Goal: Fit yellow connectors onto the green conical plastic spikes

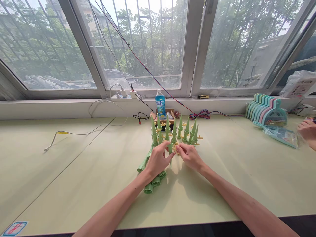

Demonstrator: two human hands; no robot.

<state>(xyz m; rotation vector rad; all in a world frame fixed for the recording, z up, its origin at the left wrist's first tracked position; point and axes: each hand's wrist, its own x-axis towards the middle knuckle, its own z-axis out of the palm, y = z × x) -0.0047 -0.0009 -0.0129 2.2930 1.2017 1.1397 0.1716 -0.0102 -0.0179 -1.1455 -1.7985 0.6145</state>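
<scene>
My left hand (158, 161) is closed around a green plastic watering spike (170, 148), its tip pointing down just above the table. Close beside it, my right hand (190, 156) pinches a small yellow valve (174, 148) at the spike's side; the fingers partly cover it. Several green spikes with yellow valves (187, 127) stand tip up behind my hands. Under and to the left of my left hand lie more green spikes (148, 188), their ribbed open ends toward me.
A blue-labelled bottle (160, 104) stands by a cardboard box (170, 113) at the back. Cables (202, 114) run along the sill and table. At right are teal and pink plastic boards (268, 110), a bagged one (281, 135), and another person's hand (306, 130).
</scene>
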